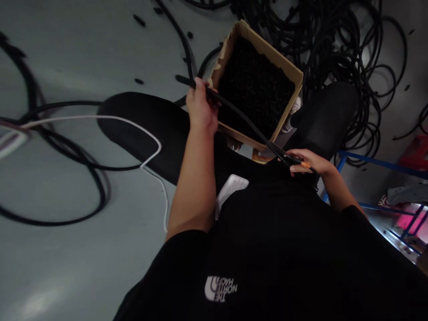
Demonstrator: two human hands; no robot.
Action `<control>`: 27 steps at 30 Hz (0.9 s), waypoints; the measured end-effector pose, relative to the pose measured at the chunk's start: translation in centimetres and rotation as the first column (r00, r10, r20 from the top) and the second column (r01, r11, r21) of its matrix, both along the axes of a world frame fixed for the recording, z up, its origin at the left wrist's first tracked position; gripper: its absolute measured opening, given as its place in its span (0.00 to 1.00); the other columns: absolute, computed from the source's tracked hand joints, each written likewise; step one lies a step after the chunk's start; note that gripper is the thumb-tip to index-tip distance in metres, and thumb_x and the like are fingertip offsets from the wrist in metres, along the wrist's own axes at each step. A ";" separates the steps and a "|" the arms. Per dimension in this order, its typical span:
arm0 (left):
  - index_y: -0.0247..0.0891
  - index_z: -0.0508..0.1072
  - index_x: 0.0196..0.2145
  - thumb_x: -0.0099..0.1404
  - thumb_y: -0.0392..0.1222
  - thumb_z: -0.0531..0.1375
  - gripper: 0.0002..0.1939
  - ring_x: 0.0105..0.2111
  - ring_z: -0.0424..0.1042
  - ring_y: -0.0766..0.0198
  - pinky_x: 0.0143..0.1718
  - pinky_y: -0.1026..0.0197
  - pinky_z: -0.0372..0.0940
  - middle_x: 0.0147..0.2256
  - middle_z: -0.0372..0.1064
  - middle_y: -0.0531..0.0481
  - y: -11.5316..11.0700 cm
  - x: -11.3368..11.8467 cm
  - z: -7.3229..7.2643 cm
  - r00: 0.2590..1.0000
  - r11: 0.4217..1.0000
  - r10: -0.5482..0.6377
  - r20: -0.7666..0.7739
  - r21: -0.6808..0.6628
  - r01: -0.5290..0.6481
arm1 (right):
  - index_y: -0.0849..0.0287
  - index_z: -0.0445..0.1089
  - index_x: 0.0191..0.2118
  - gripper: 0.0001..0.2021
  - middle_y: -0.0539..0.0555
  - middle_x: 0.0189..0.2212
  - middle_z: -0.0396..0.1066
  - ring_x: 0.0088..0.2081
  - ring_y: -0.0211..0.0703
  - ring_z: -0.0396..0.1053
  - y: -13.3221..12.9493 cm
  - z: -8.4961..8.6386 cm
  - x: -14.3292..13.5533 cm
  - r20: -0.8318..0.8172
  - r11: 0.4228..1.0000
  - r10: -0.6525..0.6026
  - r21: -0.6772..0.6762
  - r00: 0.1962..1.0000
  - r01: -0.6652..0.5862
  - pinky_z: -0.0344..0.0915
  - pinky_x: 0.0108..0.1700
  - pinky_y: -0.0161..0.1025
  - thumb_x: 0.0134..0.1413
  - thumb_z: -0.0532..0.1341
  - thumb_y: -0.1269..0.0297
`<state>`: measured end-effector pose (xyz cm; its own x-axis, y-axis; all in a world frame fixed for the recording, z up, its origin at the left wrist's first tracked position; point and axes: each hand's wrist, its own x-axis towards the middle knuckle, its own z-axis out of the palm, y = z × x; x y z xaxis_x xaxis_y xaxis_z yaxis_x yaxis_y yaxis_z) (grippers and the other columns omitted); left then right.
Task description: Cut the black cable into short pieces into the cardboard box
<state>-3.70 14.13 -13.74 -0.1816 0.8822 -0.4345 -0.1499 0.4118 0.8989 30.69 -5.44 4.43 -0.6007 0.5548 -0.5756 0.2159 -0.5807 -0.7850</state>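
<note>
My left hand (202, 104) is closed around a black rubber tube (239, 111), beside the near-left edge of an open cardboard box (267, 49). The tube slants over the box toward my right hand (307, 161). In that hand are scissors (302, 163) with black and orange handles, held at my lap; their blades meet the tube's lower end, and whether they are closed on it I cannot make out. Many short black pieces (254, 84) fill the box. A stub of black tube (183, 80) pokes out past my left fingers.
Tangled black tubing (334, 40) lies on the floor at the upper right, with more loops (96, 178) at the left. A white cord (123, 119) crosses my left leg. Small black bits (139, 20) are scattered on the floor. A blue metal frame (384, 162) stands at the right.
</note>
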 end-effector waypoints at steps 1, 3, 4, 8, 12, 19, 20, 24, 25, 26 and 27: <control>0.45 0.70 0.52 0.93 0.68 0.52 0.23 0.53 0.81 0.61 0.51 0.53 0.69 0.45 0.80 0.51 -0.1 0.0 0.2 0.997 0.998 -0.058 0.047 -0.020 0.059 | 0.65 0.77 0.71 0.35 0.51 0.35 0.83 0.33 0.41 0.77 0.0 -0.2 -0.1 0.023 1.000 -0.011 -0.019 1.000 0.012 0.70 0.32 0.35 0.73 0.77 0.44; 0.47 0.73 0.54 0.87 0.72 0.58 0.25 0.59 0.83 0.56 0.56 0.51 0.72 0.51 0.85 0.49 -0.5 0.2 1.0 0.986 0.993 -0.119 0.113 0.000 0.120 | 0.64 0.77 0.71 0.36 0.51 0.35 0.83 0.32 0.41 0.77 0.0 -0.4 -0.3 0.040 0.999 -0.007 -0.046 0.999 0.009 0.69 0.31 0.35 0.72 0.77 0.43; 0.48 0.74 0.55 0.84 0.73 0.62 0.26 0.61 0.83 0.55 0.59 0.50 0.74 0.54 0.86 0.49 -0.7 0.3 1.4 0.980 0.990 -0.138 0.142 0.025 0.136 | 0.64 0.77 0.71 0.36 0.51 0.35 0.83 0.33 0.41 0.77 0.0 -0.5 -0.3 0.033 0.999 0.005 -0.050 0.999 -0.003 0.69 0.32 0.35 0.72 0.77 0.43; 0.50 0.78 0.58 0.79 0.72 0.68 0.26 0.63 0.83 0.54 0.64 0.49 0.76 0.61 0.87 0.48 -1.0 0.9 2.4 0.953 0.986 -0.165 0.254 0.072 0.152 | 0.64 0.78 0.71 0.34 0.52 0.35 0.83 0.33 0.41 0.77 0.0 -0.6 -0.4 -0.007 0.998 0.054 -0.042 0.999 -0.054 0.70 0.34 0.35 0.73 0.77 0.45; 0.49 0.79 0.57 0.87 0.64 0.65 0.18 0.57 0.82 0.56 0.61 0.51 0.75 0.51 0.87 0.49 -0.7 1.3 2.3 0.969 0.998 -0.048 0.241 0.044 0.038 | 0.64 0.78 0.70 0.32 0.52 0.35 0.84 0.33 0.40 0.78 -0.3 -0.7 -0.1 -0.050 0.993 0.093 -0.066 0.994 -0.096 0.70 0.34 0.34 0.73 0.77 0.46; 0.46 0.68 0.42 0.91 0.67 0.61 0.26 0.66 0.78 0.60 0.58 0.52 0.72 0.42 0.83 0.51 0.4 0.2 1.2 0.980 0.977 -0.195 -0.029 0.086 0.197 | 0.64 0.79 0.67 0.32 0.55 0.38 0.86 0.36 0.43 0.84 -0.7 -1.0 1.0 -0.190 0.982 0.160 -0.071 0.969 -0.176 0.75 0.35 0.34 0.73 0.79 0.44; 0.46 0.65 0.39 0.94 0.63 0.60 0.26 0.67 0.77 0.61 0.57 0.53 0.70 0.39 0.80 0.53 0.5 0.2 1.1 0.971 0.970 -0.228 -0.073 0.066 0.233 | 0.64 0.79 0.67 0.31 0.55 0.38 0.86 0.36 0.43 0.85 -0.6 -0.9 1.1 -0.189 0.979 0.183 -0.057 0.965 -0.197 0.76 0.36 0.34 0.74 0.79 0.44; 0.45 0.59 0.40 0.93 0.34 0.60 0.21 0.40 0.73 0.70 0.51 0.58 0.68 0.31 0.65 0.61 0.6 0.8 1.1 0.995 0.996 0.093 0.032 0.015 -0.094 | 0.63 0.80 0.67 0.29 0.53 0.37 0.86 0.37 0.43 0.86 -0.3 -0.4 1.1 -0.164 0.971 0.235 -0.011 0.958 -0.240 0.76 0.36 0.34 0.75 0.79 0.46; 0.45 0.61 0.41 0.93 0.33 0.61 0.19 0.35 0.68 0.69 0.50 0.58 0.68 0.30 0.62 0.62 0.6 1.1 1.3 0.983 0.986 0.165 0.074 -0.012 -0.165 | 0.63 0.80 0.66 0.29 0.54 0.37 0.86 0.37 0.43 0.85 -0.2 -0.4 1.0 -0.156 0.976 0.213 -0.008 0.965 -0.216 0.75 0.36 0.34 0.75 0.79 0.46; 0.45 0.65 0.42 0.94 0.36 0.62 0.17 0.32 0.65 0.68 0.47 0.58 0.68 0.29 0.59 0.61 0.5 1.4 1.6 0.976 0.981 0.191 0.105 -0.046 -0.188 | 0.63 0.80 0.66 0.29 0.54 0.38 0.86 0.36 0.43 0.85 -0.2 -0.3 0.9 -0.148 0.983 0.179 -0.008 0.973 -0.182 0.75 0.35 0.34 0.75 0.78 0.45; 0.44 0.68 0.44 0.95 0.41 0.61 0.15 0.31 0.63 0.66 0.45 0.58 0.68 0.29 0.59 0.61 0.5 1.7 1.9 0.974 0.982 0.182 0.132 -0.080 -0.173 | 0.63 0.80 0.65 0.29 0.54 0.38 0.85 0.36 0.42 0.85 -0.3 -0.4 0.9 -0.140 0.990 0.141 -0.009 0.980 -0.144 0.75 0.35 0.34 0.74 0.78 0.45</control>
